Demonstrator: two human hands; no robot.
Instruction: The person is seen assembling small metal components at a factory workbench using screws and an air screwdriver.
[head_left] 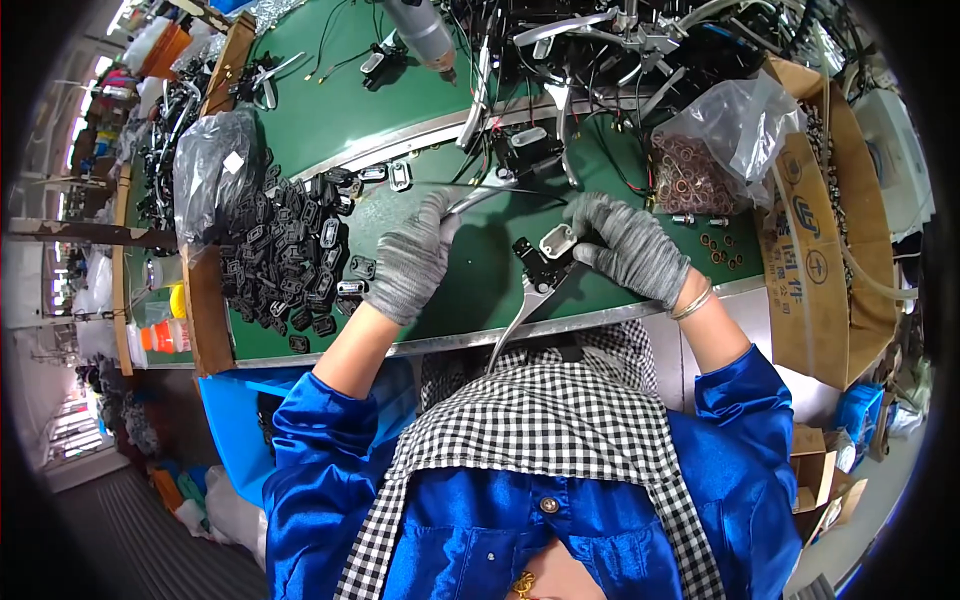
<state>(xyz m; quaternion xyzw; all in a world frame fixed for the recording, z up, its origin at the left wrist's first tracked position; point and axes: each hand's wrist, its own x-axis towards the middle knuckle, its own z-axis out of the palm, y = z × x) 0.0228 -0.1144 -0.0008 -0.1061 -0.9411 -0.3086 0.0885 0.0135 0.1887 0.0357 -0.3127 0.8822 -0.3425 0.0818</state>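
Both my hands wear grey knitted gloves. My left hand is closed around the end of a curved silver lever, which points right and away from me; its far end lies among dark parts. My right hand pinches a black brake lever assembly at its pale-rimmed rectangular reservoir. This assembly's silver lever hangs toward me over the table's front edge. Just beyond my hands lies another lever assembly. The glove hides some of my right fingertips.
Left of my hands is a heap of small black rectangular caps, beside a clear plastic bag. At right are a bag of copper-coloured rings, loose rings and a cardboard box. A powered screwdriver hangs above.
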